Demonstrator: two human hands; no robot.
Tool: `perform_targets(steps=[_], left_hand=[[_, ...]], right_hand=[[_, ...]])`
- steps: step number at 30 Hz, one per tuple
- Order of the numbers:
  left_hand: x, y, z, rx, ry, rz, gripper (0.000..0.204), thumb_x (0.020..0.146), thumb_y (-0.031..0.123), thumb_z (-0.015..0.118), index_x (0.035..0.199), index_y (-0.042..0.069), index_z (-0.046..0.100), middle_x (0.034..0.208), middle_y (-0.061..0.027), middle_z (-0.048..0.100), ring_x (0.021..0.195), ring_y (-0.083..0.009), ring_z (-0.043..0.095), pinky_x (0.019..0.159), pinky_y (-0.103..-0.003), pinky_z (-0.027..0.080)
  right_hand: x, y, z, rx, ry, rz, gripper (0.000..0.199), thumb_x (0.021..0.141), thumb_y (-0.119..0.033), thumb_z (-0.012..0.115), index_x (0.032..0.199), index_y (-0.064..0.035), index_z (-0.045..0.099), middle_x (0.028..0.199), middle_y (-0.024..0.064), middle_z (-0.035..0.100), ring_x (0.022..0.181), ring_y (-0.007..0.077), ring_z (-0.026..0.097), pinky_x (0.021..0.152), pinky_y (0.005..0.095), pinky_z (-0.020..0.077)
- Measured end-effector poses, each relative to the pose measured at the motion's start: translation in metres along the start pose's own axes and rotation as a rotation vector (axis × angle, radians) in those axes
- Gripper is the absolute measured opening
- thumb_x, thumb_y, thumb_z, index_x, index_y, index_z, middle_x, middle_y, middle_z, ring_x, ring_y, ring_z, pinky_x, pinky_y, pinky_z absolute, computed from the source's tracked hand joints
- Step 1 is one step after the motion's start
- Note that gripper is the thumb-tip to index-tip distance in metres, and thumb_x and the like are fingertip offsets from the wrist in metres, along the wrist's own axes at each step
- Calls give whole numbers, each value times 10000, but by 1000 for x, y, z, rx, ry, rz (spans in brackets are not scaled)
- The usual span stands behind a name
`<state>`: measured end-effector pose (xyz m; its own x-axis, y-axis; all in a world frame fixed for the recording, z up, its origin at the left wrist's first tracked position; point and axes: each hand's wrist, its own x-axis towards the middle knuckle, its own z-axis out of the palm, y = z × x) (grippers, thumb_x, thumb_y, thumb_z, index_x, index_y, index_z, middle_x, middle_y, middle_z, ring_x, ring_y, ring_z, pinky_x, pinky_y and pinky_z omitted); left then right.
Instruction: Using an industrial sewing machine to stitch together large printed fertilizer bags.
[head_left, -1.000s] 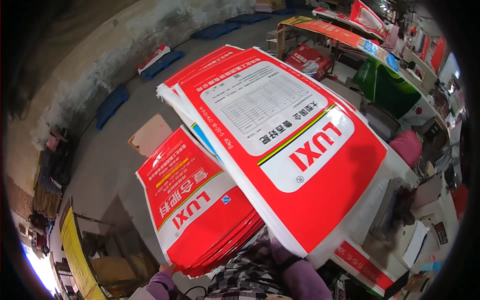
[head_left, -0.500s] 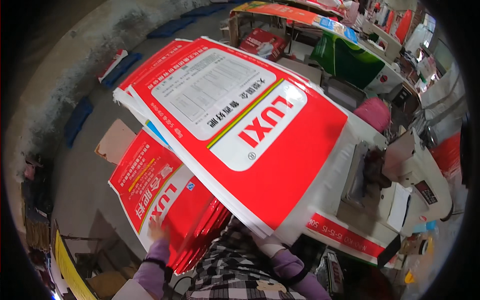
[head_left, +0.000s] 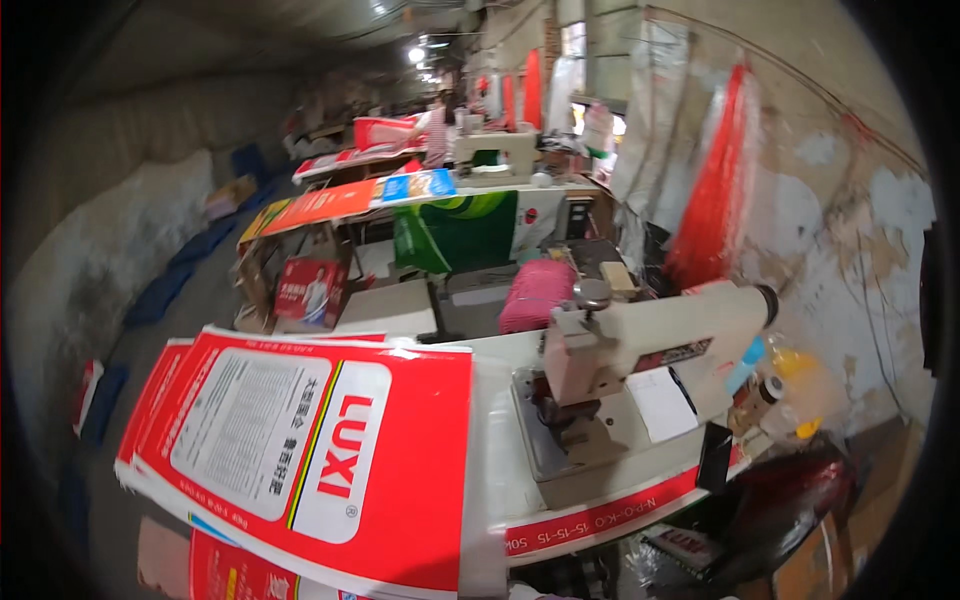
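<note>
Neither of my hands shows; a pale scrap at the lower edge is too small to make out. In front of me, a stack of flat red and white printed sacks [head_left: 425, 450] covers the left part of a pale worktable [head_left: 487, 430]. Below it, at the lower left, a second pile of red sacks [head_left: 228, 568] is partly hidden. To the right of the stack stands a cream industrial sewing machine [head_left: 665, 335], its needle end toward the sacks. A white notepad [head_left: 660, 408] with a dark pen lies on the machine's bed.
Behind the machine sits a large pink thread cone [head_left: 540, 292]. A green sack [head_left: 455, 232] hangs off the table beyond, near a red box [head_left: 310, 293]. Red sheeting [head_left: 715, 190] hangs by the right wall. Farther off are another sewing machine [head_left: 495, 158] and a person in stripes [head_left: 436, 137].
The view has swung up and toward the right, so the far room and right wall show. My hands and forearms have left the picture; the sack stack now appears lower and farther left.
</note>
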<state>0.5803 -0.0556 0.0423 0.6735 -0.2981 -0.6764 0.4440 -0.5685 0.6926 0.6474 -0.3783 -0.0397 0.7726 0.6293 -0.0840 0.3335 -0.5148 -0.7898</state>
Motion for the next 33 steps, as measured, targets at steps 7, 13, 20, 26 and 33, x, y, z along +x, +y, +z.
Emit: perform_targets(steps=[7, 13, 20, 26, 33], left_hand=[[-17, 244, -31, 514, 419, 732, 353, 658, 303, 852, 815, 83, 625, 878, -62, 654, 885, -217, 611, 769, -354, 450], [101, 222, -10, 829, 701, 587, 461, 594, 502, 804, 836, 156, 621, 849, -42, 573, 899, -254, 520, 792, -427, 348], [134, 180, -19, 732, 645, 580, 357, 637, 561, 740, 800, 245, 707, 923, -31, 585, 990, -261, 511, 817, -430, 333], [128, 204, -24, 926, 651, 620, 253, 672, 491, 744, 736, 247, 717, 857, -23, 610, 914, -208, 526, 842, -427, 295], [106, 205, -35, 67, 381, 755, 116, 788, 107, 735, 896, 65, 734, 787, -93, 614, 742, -200, 616, 664, -286, 477]], right_hand=[[9, -97, -58, 28, -71, -11, 319, 910, -355, 497, 1087, -152, 668, 990, 152, 672, 902, 288, 652, 789, 385, 519], [2, -143, -125, -46, -291, -226, 244, 872, -258, 534, 1002, -105, 671, 958, 137, 668, 894, 312, 640, 804, 407, 504], [10, -106, -200, 124, 388, 73, 276, 904, -261, 543, 1044, -53, 661, 952, 151, 671, 913, 307, 645, 774, 362, 504], [32, -113, -203, 324, 484, 30, 274, 890, -260, 567, 1007, -37, 675, 929, 175, 670, 867, 315, 644, 769, 375, 492], [41, -102, -199, 58, 474, 340, 317, 910, -334, 517, 948, -65, 681, 904, 172, 669, 828, 354, 640, 733, 417, 490]])
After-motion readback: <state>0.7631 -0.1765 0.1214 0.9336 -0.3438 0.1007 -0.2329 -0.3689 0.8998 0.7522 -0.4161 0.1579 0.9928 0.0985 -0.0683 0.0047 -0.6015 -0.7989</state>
